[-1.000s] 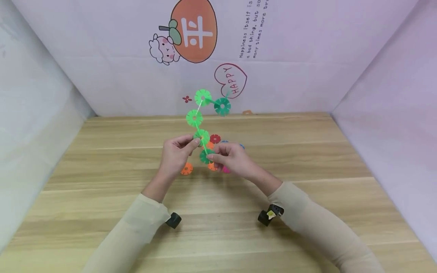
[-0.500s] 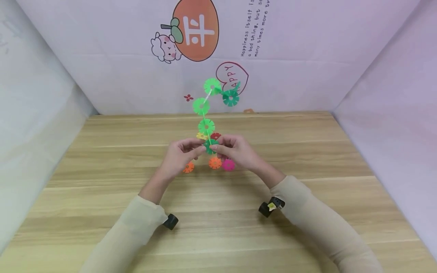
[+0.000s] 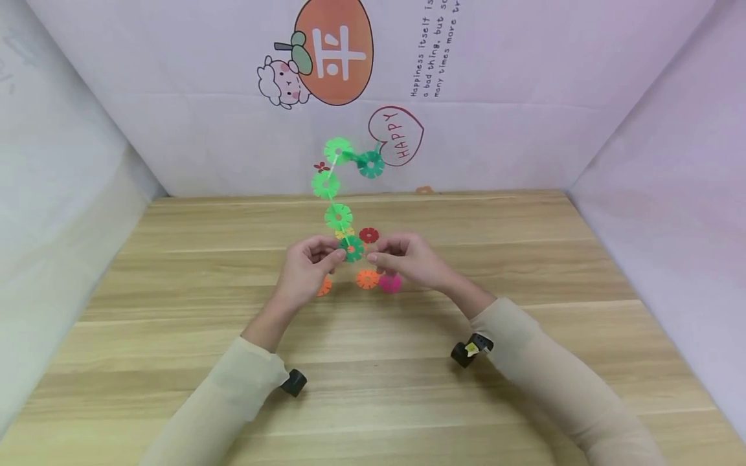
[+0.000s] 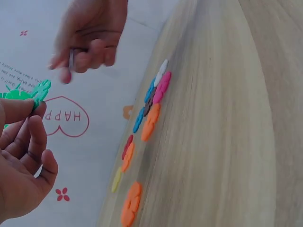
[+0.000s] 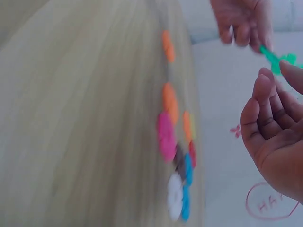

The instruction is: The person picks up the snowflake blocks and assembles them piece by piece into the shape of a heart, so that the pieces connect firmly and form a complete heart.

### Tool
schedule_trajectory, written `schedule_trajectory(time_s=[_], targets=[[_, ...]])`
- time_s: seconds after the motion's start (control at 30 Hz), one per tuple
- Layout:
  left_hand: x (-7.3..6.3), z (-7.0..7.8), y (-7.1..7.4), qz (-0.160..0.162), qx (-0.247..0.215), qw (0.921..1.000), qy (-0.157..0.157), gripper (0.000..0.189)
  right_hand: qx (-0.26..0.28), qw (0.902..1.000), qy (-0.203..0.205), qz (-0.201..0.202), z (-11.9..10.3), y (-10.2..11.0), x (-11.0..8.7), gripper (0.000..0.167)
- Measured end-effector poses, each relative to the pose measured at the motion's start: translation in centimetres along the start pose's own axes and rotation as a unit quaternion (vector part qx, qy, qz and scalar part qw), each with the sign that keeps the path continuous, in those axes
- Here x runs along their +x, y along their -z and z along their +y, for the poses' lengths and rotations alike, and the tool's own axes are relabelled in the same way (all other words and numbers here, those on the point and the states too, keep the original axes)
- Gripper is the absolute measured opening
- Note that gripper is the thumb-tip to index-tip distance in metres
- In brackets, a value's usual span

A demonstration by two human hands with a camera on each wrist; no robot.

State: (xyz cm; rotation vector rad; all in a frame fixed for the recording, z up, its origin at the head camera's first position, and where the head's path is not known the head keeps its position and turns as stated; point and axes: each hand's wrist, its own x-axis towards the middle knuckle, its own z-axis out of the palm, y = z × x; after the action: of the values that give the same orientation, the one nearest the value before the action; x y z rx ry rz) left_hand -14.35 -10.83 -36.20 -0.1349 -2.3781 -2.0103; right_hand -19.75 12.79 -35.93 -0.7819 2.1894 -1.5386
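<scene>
A chain of slotted snowflake discs, light green with darker green ones at both ends, rises in the head view and bends right at its top. My left hand pinches the dark green disc at the lower end between thumb and fingers. Just right of that disc is my right hand, fingers loosely bent and a small gap from the chain. In the right wrist view, the right hand shows nothing between its thumb and fingers. The left wrist view shows the green disc at the left fingertips.
Loose discs lie on the wooden table beneath the hands: an orange disc, a pink disc, a red disc, plus a white disc, blue ones and others. A printed white cloth stands behind the table.
The left hand has shifted its pinch from a light green disc down to the dark green end disc. The right hand has let go of that disc, and the chain's top swung left.
</scene>
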Motion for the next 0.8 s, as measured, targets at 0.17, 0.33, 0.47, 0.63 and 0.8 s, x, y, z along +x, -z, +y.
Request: schedule_trajectory(time_s=[0.17,0.33,0.47,0.63,0.8], targets=[[0.1,-0.3,0.5,0.016,0.004,0.9999,-0.001,0.019,-0.085,0.996,-0.026,-0.009,2.5,2.0,-0.4,0.017],[0.3,-0.4,0.8,0.018,0.006,0.9998,-0.003,0.018,-0.184,0.981,-0.061,-0.004,4.6,4.5,-0.2,0.013],[0.5,-0.5,0.9,0.019,0.008,0.9998,-0.006,0.017,-0.221,0.9714,-0.088,-0.004,5.5,6.2,0.1,0.013],[0.6,-0.6,0.8,0.018,0.008,0.9998,-0.008,0.016,-0.237,0.9641,-0.119,0.007,6.4,8.2,1.1,0.017],[0.8,-0.8,0.7,0.014,0.002,0.9998,-0.011,0.016,-0.26,0.9534,-0.15,0.031,7.5,9.8,2.1,0.025]])
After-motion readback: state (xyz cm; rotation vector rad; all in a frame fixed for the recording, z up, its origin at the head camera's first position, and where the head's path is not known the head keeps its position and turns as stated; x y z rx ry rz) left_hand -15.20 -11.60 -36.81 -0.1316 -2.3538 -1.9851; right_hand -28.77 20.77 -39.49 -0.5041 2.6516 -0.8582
